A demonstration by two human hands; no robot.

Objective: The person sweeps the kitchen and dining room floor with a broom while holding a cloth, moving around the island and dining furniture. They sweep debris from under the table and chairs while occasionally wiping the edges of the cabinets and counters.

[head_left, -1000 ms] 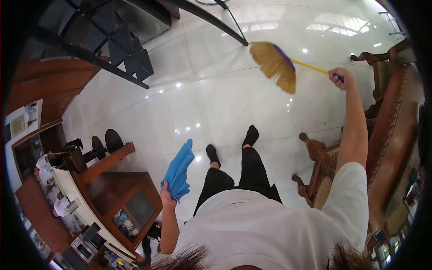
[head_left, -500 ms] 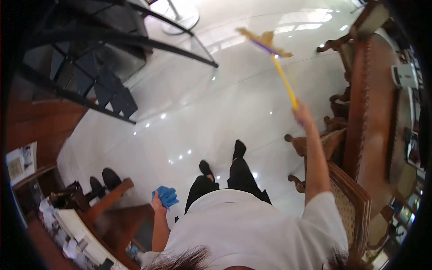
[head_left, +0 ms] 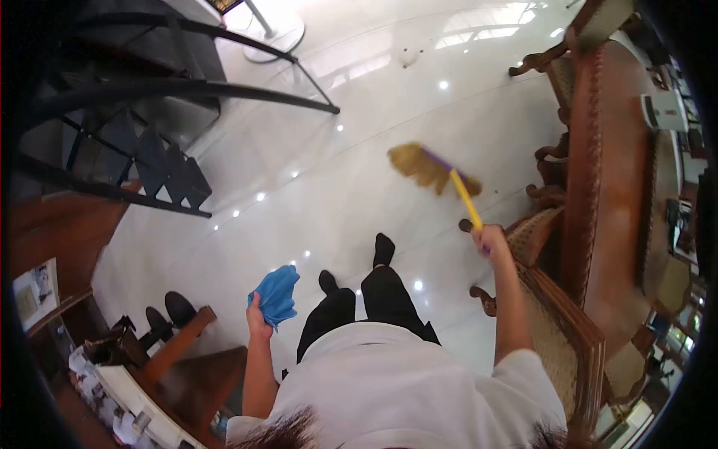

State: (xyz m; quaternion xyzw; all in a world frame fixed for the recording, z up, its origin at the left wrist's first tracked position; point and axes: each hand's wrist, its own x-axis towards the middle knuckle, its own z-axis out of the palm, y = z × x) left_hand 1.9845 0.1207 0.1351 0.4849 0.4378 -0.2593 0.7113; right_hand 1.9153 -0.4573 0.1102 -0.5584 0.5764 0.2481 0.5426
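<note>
My right hand (head_left: 491, 241) is wrapped round the yellow handle of a broom (head_left: 465, 199). The broom's tan bristle head (head_left: 425, 168), with a purple band along it, lies over the pale shiny floor (head_left: 329, 194) ahead of my feet. On the left, my left hand (head_left: 258, 320) grips a blue cloth or bag (head_left: 276, 294), which hangs out past the fingers. Some small dark specks (head_left: 407, 60) show on the floor beyond the broom.
Black metal stairs with a railing (head_left: 224, 88) stand at the upper left. Carved wooden chairs (head_left: 550, 224) and a long wooden table (head_left: 617, 187) line the right side. Wooden furniture (head_left: 183, 340) is at the lower left, and a round white base (head_left: 275, 41) at the top.
The broom head has come back toward my feet, and my right hand has drawn nearer to my body. My left hand has risen slightly, and the blue item looks more spread out.
</note>
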